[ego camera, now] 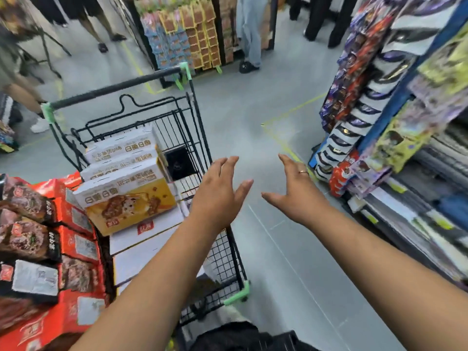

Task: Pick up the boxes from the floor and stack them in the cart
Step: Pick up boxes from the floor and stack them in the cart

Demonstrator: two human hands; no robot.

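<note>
Yellow-and-white boxes [126, 196] in a black cart [195, 138] with green corners.

The scene was bright and evenly lit from overhead, with only faint, soft shadows on the grey floor [266, 105]. Wide-angle distortion bent the shelves [395, 102] at the right edge and the upper corners. Motion blur smeared the right side and lower left of the frame; print on the boxes [126, 188] looked soft and blocky from compression.
</note>
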